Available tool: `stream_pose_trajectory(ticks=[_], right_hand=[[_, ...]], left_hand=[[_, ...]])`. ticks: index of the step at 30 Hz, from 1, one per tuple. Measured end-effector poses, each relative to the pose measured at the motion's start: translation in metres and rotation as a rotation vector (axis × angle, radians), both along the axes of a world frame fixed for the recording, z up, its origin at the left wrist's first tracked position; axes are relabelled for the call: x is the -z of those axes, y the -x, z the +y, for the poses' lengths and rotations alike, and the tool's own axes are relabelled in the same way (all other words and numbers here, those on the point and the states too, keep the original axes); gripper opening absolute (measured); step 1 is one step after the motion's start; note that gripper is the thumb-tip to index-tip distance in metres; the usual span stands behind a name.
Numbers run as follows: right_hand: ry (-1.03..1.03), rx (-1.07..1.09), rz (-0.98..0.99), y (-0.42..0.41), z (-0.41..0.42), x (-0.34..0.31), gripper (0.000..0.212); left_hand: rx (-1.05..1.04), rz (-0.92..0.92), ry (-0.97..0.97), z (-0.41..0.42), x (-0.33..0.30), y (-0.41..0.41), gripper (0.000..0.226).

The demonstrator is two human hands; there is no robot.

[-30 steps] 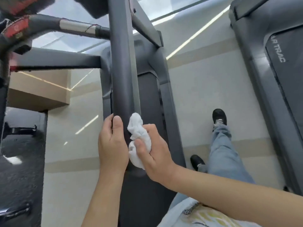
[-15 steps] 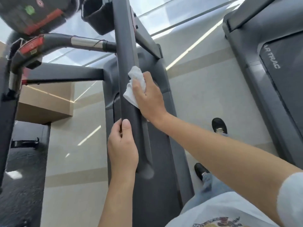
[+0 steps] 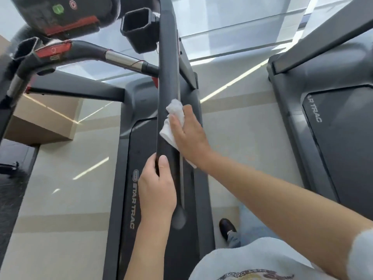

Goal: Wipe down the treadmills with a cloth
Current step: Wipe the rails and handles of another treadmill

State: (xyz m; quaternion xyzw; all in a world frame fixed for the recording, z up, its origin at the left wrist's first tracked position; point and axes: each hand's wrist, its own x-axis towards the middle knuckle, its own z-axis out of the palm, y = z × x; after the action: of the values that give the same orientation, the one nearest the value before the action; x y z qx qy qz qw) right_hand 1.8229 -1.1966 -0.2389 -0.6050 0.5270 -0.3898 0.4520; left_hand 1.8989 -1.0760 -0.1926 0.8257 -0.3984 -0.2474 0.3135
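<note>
A dark grey treadmill side handrail (image 3: 167, 73) runs from the top centre down toward me. My right hand (image 3: 189, 136) presses a crumpled white cloth (image 3: 173, 120) against the rail's right side, about midway along it. My left hand (image 3: 157, 190) grips the same rail lower down, thumb on top, a short gap below the cloth. Under the rail lies the treadmill's black belt deck (image 3: 141, 158), marked STAR TRAC.
A second treadmill (image 3: 333, 122) stands to the right across a strip of pale tiled floor (image 3: 238, 134). The console (image 3: 60, 15), a black cup holder (image 3: 139, 27) and a red-and-silver front handlebar (image 3: 84, 51) are at upper left. My black shoe (image 3: 227, 229) stands on the floor beside the deck.
My right hand slid the cloth up the rail from beside my left hand to a higher spot, then came slightly back down. My left hand has kept its grip on the rail.
</note>
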Motion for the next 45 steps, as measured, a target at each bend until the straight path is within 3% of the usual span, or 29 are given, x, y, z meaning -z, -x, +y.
stream_pose_trajectory(ticks=[5,11,15,19,25,27,31,35,40,45], right_hand=[[0.146,-0.034,0.279,-0.019,-0.108,-0.015,0.033],[0.261,-0.099,0.478,-0.024,-0.161,-0.033,0.031],[0.312,-0.141,0.486,-0.021,-0.164,-0.034,0.030],[0.504,-0.281,0.477,-0.003,-0.142,-0.033,0.029],[0.451,-0.499,0.277,0.026,-0.122,-0.019,0.033],[0.494,-0.547,0.284,0.025,-0.154,-0.020,0.033],[0.357,-0.383,0.296,0.007,-0.273,-0.025,0.034],[0.409,-0.330,0.437,-0.021,-0.358,-0.036,0.036],[0.574,-0.431,0.614,-0.029,-0.332,-0.043,0.039],[0.732,-0.631,0.524,-0.021,-0.224,-0.042,0.036]], left_hand=[[0.039,-0.013,-0.045,0.000,0.004,-0.004,0.056],[0.067,-0.044,-0.117,-0.009,-0.001,0.000,0.057],[0.056,-0.076,-0.153,-0.039,-0.009,0.005,0.054],[0.001,-0.056,-0.179,-0.077,-0.010,0.002,0.050],[-0.133,-0.003,-0.172,-0.128,-0.007,0.000,0.043],[-0.151,-0.037,-0.171,-0.146,-0.007,0.004,0.041],[-0.180,-0.275,-0.231,-0.177,-0.009,0.018,0.041],[-0.218,-0.380,-0.251,-0.183,-0.014,0.024,0.045],[-0.243,-0.426,-0.266,-0.184,-0.012,0.024,0.044],[-0.237,-0.377,-0.272,-0.183,-0.014,0.023,0.036]])
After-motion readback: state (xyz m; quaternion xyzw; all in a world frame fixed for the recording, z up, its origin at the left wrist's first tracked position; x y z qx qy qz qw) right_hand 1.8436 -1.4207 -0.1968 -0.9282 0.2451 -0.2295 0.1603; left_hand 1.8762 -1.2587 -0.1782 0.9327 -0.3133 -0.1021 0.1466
